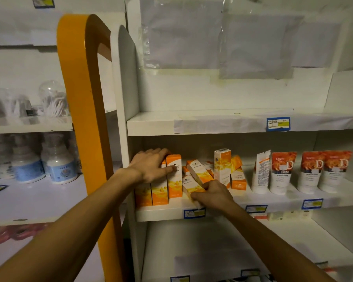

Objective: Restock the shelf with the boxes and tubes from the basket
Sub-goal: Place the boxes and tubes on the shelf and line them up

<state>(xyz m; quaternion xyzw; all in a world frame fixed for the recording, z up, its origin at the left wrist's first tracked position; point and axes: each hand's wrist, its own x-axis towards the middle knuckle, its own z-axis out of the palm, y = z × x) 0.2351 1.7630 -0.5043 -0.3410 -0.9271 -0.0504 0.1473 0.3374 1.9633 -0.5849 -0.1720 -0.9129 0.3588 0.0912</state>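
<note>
Straightening the orange boxes is the step in hand on the middle shelf [253, 202], at centre frame. The left hand [151, 166] lies flat and spread against the upright row of orange boxes [161, 186] at the shelf's left end, thumb across the front of the tallest one; its grip is open, pressing rather than clasping. The right hand [212, 195], just below and right of it, has its fingers curled together on a tilted box [192, 188] near the shelf's front edge. Behind it more loose boxes [200, 171] lean and lie across one another, with one tall box [222, 165] standing upright among them. Farther right, well apart from the hands, a row of tubes [310, 171] stands cap-down. The basket is not in view.

To do this well, I would keep the left hand bracing the standing row so it does not topple while the right lifts the tilted box clear of the jumble, turns it upright with the printed face forward, and slides it in touching the row's right end. The leaning boxes behind could fall when their neighbour is pulled, so a slow lift seems wise. The light card will likely crush if squeezed, so a gentle hold should do.
</note>
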